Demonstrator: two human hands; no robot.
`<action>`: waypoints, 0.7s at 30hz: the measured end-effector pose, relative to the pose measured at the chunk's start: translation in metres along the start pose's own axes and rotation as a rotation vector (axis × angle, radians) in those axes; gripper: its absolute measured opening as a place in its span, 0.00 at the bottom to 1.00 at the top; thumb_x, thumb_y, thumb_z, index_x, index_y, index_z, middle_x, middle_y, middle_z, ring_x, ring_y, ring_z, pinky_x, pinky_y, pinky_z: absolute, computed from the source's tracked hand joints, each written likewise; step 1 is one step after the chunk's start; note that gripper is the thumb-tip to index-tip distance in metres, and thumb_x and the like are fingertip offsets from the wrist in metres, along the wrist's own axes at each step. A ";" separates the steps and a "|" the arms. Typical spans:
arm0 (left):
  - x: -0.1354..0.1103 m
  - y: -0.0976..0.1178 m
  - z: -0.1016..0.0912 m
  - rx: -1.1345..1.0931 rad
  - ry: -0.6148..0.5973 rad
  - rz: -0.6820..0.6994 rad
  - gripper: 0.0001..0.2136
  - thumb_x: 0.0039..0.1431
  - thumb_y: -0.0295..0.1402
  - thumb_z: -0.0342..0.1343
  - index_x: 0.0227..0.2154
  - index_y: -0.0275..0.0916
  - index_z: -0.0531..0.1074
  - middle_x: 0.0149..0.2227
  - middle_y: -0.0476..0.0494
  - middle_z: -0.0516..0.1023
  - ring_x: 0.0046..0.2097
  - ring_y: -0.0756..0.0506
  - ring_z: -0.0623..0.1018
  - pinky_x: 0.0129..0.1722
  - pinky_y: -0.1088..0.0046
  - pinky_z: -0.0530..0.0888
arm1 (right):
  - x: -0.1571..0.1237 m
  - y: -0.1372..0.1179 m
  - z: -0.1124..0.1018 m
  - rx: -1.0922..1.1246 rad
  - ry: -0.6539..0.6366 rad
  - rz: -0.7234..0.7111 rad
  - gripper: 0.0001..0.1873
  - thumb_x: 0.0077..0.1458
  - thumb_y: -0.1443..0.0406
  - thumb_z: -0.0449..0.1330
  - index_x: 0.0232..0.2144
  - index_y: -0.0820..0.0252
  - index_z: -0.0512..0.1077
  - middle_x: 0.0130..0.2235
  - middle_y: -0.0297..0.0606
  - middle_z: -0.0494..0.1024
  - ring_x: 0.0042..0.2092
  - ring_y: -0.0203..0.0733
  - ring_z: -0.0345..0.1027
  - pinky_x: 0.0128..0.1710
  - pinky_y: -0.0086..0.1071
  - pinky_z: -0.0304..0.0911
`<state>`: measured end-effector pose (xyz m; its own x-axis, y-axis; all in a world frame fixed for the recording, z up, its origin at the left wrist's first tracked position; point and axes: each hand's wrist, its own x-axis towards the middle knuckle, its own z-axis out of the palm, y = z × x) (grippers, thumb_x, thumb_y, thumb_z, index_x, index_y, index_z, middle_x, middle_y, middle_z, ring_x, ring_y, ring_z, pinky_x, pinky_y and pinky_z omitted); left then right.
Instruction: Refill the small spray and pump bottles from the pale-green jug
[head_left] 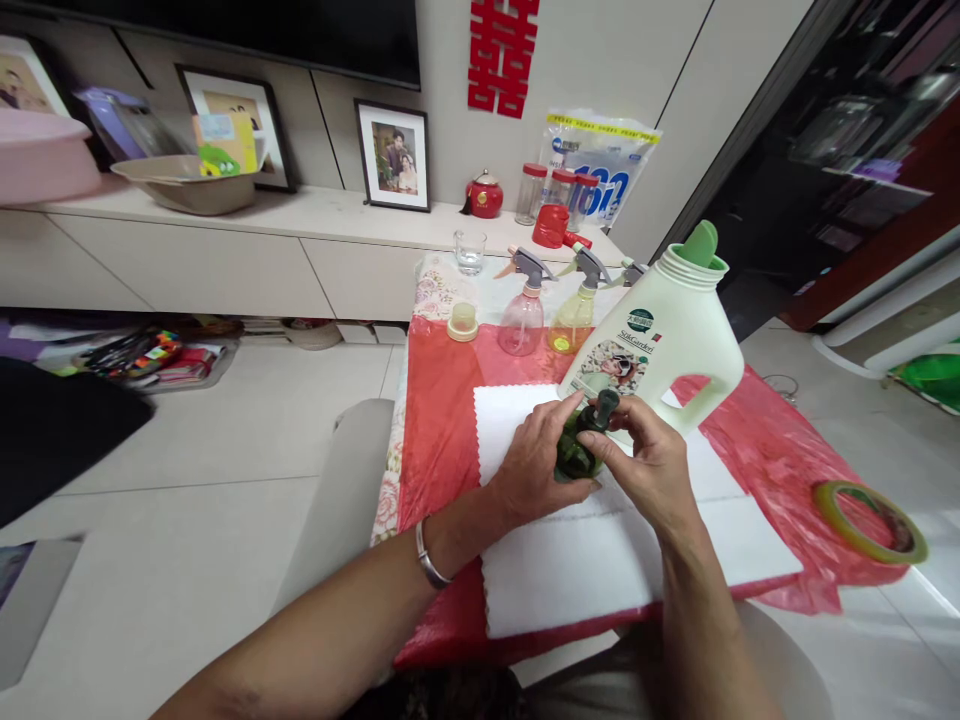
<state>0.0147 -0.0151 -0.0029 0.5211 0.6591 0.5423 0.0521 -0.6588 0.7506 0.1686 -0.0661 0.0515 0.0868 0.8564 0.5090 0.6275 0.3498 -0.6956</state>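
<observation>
A small dark green pump bottle (574, 458) stands over the white cloth (577, 575) at the table's middle. My left hand (536, 455) is wrapped around its body from the left. With thumb and fingers, my right hand (649, 455) grips the collar of the black pump head (602, 408) at the bottle's neck. Just behind them is a large pale green detergent jug (690, 330), its mouth uncapped and a green spout showing. The bottle's lower part is mostly hidden by my hands.
Spray bottles, one pink (521, 325) and one yellow (574, 320), stand behind, with a third partly hidden. A pale cap (463, 322) and a glass mug (470, 252) are at the left. A tape roll (870, 522) lies on the red plastic sheet (442, 430) at right.
</observation>
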 end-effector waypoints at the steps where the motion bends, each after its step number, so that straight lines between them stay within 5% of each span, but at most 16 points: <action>1: 0.000 0.000 0.000 0.004 0.001 0.009 0.46 0.49 0.35 0.66 0.68 0.46 0.46 0.62 0.35 0.63 0.62 0.34 0.66 0.61 0.49 0.66 | 0.000 -0.001 0.000 -0.011 0.001 0.004 0.13 0.57 0.59 0.66 0.43 0.56 0.71 0.38 0.33 0.73 0.39 0.36 0.66 0.41 0.32 0.64; 9: 0.000 -0.001 0.000 0.029 -0.019 0.013 0.46 0.49 0.35 0.67 0.67 0.50 0.47 0.62 0.37 0.63 0.62 0.35 0.66 0.61 0.49 0.67 | 0.002 -0.013 -0.012 -0.238 -0.063 -0.160 0.09 0.63 0.61 0.61 0.43 0.59 0.70 0.40 0.34 0.72 0.42 0.35 0.66 0.41 0.30 0.61; 15: 0.001 -0.001 0.001 0.039 0.012 0.037 0.42 0.49 0.35 0.67 0.65 0.45 0.51 0.60 0.36 0.65 0.61 0.35 0.67 0.60 0.51 0.68 | 0.000 -0.012 -0.006 -0.342 0.059 -0.131 0.14 0.58 0.57 0.66 0.36 0.60 0.68 0.34 0.32 0.71 0.36 0.34 0.64 0.36 0.29 0.60; 21: 0.001 -0.002 0.002 0.030 0.010 0.058 0.45 0.47 0.33 0.67 0.66 0.46 0.49 0.60 0.36 0.65 0.60 0.35 0.67 0.60 0.50 0.68 | 0.001 -0.016 -0.011 -0.144 -0.106 -0.096 0.13 0.63 0.59 0.61 0.49 0.56 0.71 0.47 0.35 0.73 0.48 0.38 0.67 0.46 0.31 0.63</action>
<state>0.0167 -0.0136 -0.0049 0.5152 0.6232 0.5884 0.0474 -0.7062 0.7065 0.1671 -0.0751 0.0681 -0.0558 0.8596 0.5079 0.7335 0.3804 -0.5632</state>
